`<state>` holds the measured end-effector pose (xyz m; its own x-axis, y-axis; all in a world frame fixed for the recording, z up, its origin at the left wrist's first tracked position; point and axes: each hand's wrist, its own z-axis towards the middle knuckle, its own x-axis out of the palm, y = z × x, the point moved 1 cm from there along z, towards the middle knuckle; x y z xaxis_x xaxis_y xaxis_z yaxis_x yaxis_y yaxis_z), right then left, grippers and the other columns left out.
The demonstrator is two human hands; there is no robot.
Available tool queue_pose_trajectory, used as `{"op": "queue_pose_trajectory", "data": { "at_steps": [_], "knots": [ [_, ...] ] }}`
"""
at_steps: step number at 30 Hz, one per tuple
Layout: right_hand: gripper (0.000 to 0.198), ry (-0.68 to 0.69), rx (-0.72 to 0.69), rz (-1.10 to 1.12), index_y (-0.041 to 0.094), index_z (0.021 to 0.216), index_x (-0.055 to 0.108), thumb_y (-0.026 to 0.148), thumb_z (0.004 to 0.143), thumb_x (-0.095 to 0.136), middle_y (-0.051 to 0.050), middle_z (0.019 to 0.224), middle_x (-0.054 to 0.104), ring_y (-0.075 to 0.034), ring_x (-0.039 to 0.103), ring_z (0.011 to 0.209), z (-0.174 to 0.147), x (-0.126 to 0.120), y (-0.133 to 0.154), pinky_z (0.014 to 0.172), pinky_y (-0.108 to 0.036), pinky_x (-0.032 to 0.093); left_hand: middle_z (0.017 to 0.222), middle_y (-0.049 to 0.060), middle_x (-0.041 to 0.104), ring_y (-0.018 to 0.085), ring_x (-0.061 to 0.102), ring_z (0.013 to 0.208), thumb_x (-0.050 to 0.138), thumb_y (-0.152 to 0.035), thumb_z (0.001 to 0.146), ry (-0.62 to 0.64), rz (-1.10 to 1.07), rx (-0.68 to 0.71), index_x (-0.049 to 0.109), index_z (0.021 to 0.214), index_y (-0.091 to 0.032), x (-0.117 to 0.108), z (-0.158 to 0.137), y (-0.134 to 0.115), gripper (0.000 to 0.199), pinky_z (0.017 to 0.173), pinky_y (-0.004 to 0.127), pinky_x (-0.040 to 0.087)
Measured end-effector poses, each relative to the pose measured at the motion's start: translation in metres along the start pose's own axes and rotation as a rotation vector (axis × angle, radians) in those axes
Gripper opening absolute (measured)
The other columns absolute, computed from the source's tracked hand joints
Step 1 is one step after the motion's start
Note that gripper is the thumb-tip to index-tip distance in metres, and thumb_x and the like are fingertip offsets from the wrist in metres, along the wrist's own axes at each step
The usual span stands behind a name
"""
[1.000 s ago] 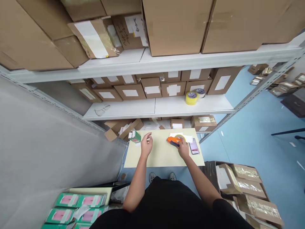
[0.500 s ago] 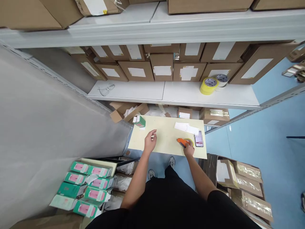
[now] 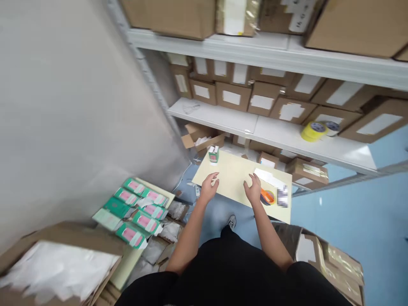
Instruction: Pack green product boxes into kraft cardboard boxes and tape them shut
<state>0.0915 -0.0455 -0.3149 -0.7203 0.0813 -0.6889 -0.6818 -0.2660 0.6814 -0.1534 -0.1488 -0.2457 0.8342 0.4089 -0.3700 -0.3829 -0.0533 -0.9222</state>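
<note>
My left hand [image 3: 209,187] hovers at the front left edge of a cream tabletop [image 3: 232,174], fingers curved and apart, holding nothing. Just beyond it stands a small green box [image 3: 213,154] with its white flaps up. My right hand [image 3: 253,188] is over the right half of the table, fingers spread, with nothing in it. Beside that hand lies an orange tape dispenser [image 3: 267,196]. White paper slips [image 3: 267,176] and a phone [image 3: 282,196] with a blurred screen lie to its right.
Shelves with labelled cartons [image 3: 231,97] and yellow tape rolls [image 3: 313,131] rise behind the table. An opened carton [image 3: 204,138] sits behind its left end. Green boxes [image 3: 149,211] are laid out at lower left, near a carton of white bags [image 3: 57,267]. More cartons [image 3: 341,276] stand at lower right.
My right hand has let go of the orange tape dispenser and moved left, its fingers now open. The view has swung to the left, showing the carton of white bags.
</note>
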Motion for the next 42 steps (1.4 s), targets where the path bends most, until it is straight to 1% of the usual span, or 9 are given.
{"op": "queue_pose_trajectory", "data": {
  "at_steps": [3, 6, 10, 14, 19, 24, 30, 37, 42],
  "knots": [
    [0.05, 0.045, -0.149, 0.075, 0.017, 0.136, 0.061, 0.041, 0.093, 0.054, -0.02, 0.153, 0.054, -0.034, 0.05, 0.142, -0.011, 0.028, 0.07, 0.12, -0.057, 0.04, 0.135, 0.009, 0.069, 0.024, 0.067, 0.121, 0.062, -0.026, 0.095, -0.105, 0.04, 0.004, 0.068, 0.133, -0.025, -0.06, -0.047, 0.01, 0.038, 0.104, 0.042, 0.055],
    [0.05, 0.128, -0.291, 0.151, 0.017, 0.137, 0.061, 0.041, 0.094, 0.055, -0.02, 0.153, 0.054, -0.034, 0.05, 0.143, -0.046, 0.061, 0.145, 0.12, -0.057, 0.04, 0.141, 0.009, 0.067, 0.025, 0.062, 0.132, 0.061, -0.024, 0.095, -0.234, 0.069, 0.002, 0.068, 0.134, -0.026, -0.126, -0.105, 0.023, 0.039, 0.111, 0.044, 0.051],
    [0.05, 0.273, -0.468, 0.262, 0.018, 0.141, 0.06, 0.039, 0.095, 0.054, -0.019, 0.153, 0.054, -0.033, 0.05, 0.144, -0.122, 0.104, 0.237, 0.12, -0.056, 0.041, 0.145, 0.009, 0.065, 0.026, 0.059, 0.137, 0.06, -0.024, 0.096, -0.428, 0.086, -0.06, 0.068, 0.136, -0.026, -0.212, -0.194, 0.042, 0.041, 0.117, 0.046, 0.048],
    [0.051, 0.428, -0.614, 0.341, 0.02, 0.143, 0.059, 0.037, 0.095, 0.055, -0.018, 0.155, 0.053, -0.032, 0.049, 0.145, -0.211, 0.141, 0.315, 0.12, -0.055, 0.041, 0.146, 0.008, 0.064, 0.026, 0.057, 0.139, 0.059, -0.023, 0.095, -0.608, 0.109, -0.139, 0.067, 0.137, -0.026, -0.29, -0.29, 0.06, 0.043, 0.117, 0.046, 0.048],
    [0.05, 0.624, -0.791, 0.398, 0.018, 0.143, 0.059, 0.036, 0.097, 0.053, -0.018, 0.154, 0.054, -0.032, 0.049, 0.146, -0.313, 0.178, 0.392, 0.121, -0.054, 0.041, 0.15, 0.009, 0.061, 0.026, 0.057, 0.139, 0.06, -0.026, 0.096, -0.865, 0.085, -0.25, 0.065, 0.139, -0.027, -0.36, -0.404, 0.074, 0.044, 0.111, 0.044, 0.052],
    [0.05, 0.842, -0.915, 0.449, 0.017, 0.144, 0.059, 0.035, 0.097, 0.053, -0.018, 0.154, 0.055, -0.032, 0.049, 0.146, -0.392, 0.213, 0.446, 0.121, -0.054, 0.041, 0.149, 0.011, 0.062, 0.029, 0.057, 0.139, 0.061, -0.032, 0.098, -1.107, 0.048, -0.402, 0.059, 0.146, -0.027, -0.393, -0.496, 0.087, 0.048, 0.113, 0.046, 0.051],
    [0.052, 1.086, -0.981, 0.52, 0.016, 0.147, 0.057, 0.035, 0.099, 0.052, -0.018, 0.158, 0.053, -0.03, 0.048, 0.147, -0.47, 0.251, 0.488, 0.124, -0.052, 0.039, 0.153, 0.013, 0.058, 0.029, 0.057, 0.139, 0.062, -0.036, 0.098, -1.287, 0.068, -0.561, 0.055, 0.149, -0.027, -0.408, -0.567, 0.11, 0.052, 0.107, 0.044, 0.054],
    [0.053, 1.311, -1.02, 0.544, 0.015, 0.148, 0.058, 0.034, 0.099, 0.051, -0.017, 0.157, 0.054, -0.029, 0.049, 0.148, -0.545, 0.281, 0.501, 0.125, -0.05, 0.038, 0.149, 0.016, 0.061, 0.031, 0.06, 0.134, 0.068, -0.039, 0.093, -1.376, -0.004, -0.733, 0.054, 0.151, -0.022, -0.419, -0.625, 0.143, 0.062, 0.102, 0.043, 0.055],
    [0.056, 1.447, -1.067, 0.274, 0.014, 0.15, 0.057, 0.03, 0.096, 0.052, -0.016, 0.159, 0.053, -0.03, 0.046, 0.151, -0.593, 0.311, 0.503, 0.127, -0.049, 0.035, 0.156, 0.016, 0.055, 0.03, 0.053, 0.143, 0.071, -0.034, 0.089, -1.418, -0.13, -0.783, 0.047, 0.157, -0.021, -0.436, -0.678, 0.176, 0.073, 0.115, 0.042, 0.044]
  ]
}}
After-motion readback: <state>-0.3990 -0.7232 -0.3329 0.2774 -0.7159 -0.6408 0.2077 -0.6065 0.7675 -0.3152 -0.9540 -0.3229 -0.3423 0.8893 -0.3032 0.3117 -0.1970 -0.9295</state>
